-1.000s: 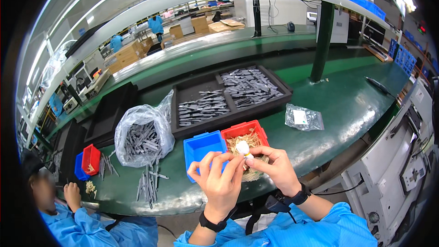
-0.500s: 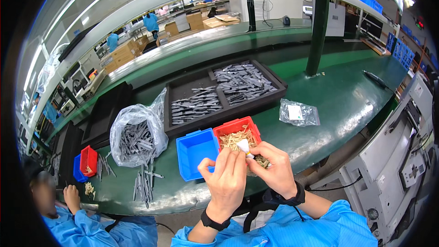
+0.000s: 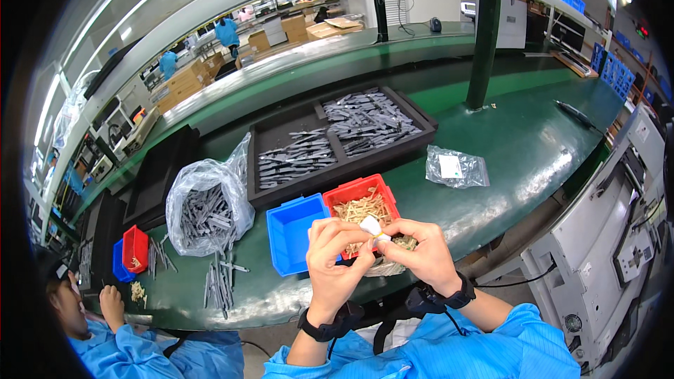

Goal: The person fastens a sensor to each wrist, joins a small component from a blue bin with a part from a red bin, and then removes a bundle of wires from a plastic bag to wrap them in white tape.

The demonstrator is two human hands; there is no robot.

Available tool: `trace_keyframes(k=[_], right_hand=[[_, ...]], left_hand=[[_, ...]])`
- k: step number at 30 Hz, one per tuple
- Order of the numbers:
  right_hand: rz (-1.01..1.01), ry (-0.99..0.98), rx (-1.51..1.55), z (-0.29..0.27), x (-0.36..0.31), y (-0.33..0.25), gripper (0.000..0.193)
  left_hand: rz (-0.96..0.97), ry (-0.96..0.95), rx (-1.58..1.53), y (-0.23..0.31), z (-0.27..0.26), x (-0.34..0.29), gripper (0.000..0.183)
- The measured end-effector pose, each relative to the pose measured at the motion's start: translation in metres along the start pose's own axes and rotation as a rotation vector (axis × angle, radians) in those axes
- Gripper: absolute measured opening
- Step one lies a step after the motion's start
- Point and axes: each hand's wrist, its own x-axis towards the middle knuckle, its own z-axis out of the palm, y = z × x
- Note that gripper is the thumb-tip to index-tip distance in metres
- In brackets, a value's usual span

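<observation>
Both my left hand (image 3: 337, 263) and my right hand (image 3: 423, 249) are closed, pinching between their fingertips a small white piece with a yellow band (image 3: 371, 225). Its exact kind is too small to tell. The hands meet over the front of a red bin (image 3: 358, 186) that holds many thin tan pieces (image 3: 365, 209). Under my fingers shows a further pile of tan pieces (image 3: 385, 267), partly hidden. Left of the red bin, an empty blue bin (image 3: 289, 238) touches it.
Behind the bins lies a black divided tray (image 3: 254, 168) of grey pen-like parts. A clear bag (image 3: 246, 221) holds more, with loose grey parts (image 3: 220, 284) in front. A flat plastic bag (image 3: 456, 168) lies right. A co-worker's hand (image 3: 111, 303) rests near small bins.
My left hand has turned so its thumb now shows, meeting the white piece beside the right fingers. The view has shifted slightly.
</observation>
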Motion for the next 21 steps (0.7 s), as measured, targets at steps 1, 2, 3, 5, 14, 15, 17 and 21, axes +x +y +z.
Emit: trace_keyframes(k=[1, 2, 3, 5, 14, 15, 17, 21], right_hand=[[0.041, -0.017, 0.024, 0.0, 0.0, -0.001, 0.015], [0.082, -0.033, 0.048, -0.001, 0.0, -0.002, 0.014], [0.082, -0.033, 0.049, 0.0, 0.0, -0.003, 0.014], [0.139, -0.048, 0.095, 0.001, 0.0, -0.004, 0.013], [0.144, -0.062, 0.139, -0.006, 0.001, -0.003, 0.014], [0.143, -0.063, 0.137, -0.007, 0.0, -0.002, 0.014], [0.272, -0.095, 0.223, -0.007, 0.001, -0.001, 0.015], [0.271, -0.126, 0.257, -0.005, 0.001, -0.015, 0.015]], left_hand=[[-0.081, -0.004, -0.123, -0.002, 0.001, -0.002, 0.012], [-0.162, -0.007, -0.246, -0.004, 0.002, -0.004, 0.01], [-0.162, -0.008, -0.245, -0.007, 0.004, -0.006, 0.01], [-0.285, -0.005, -0.449, -0.01, 0.006, -0.01, 0.008], [-0.265, -0.453, -0.439, -0.001, -0.013, -0.003, 0.009], [-0.264, -0.451, -0.439, 0.001, -0.015, -0.003, 0.009], [-0.209, -0.4, -0.274, 0.004, -0.017, -0.004, 0.013], [-0.421, -0.181, -0.738, 0.011, -0.016, -0.02, 0.009]])
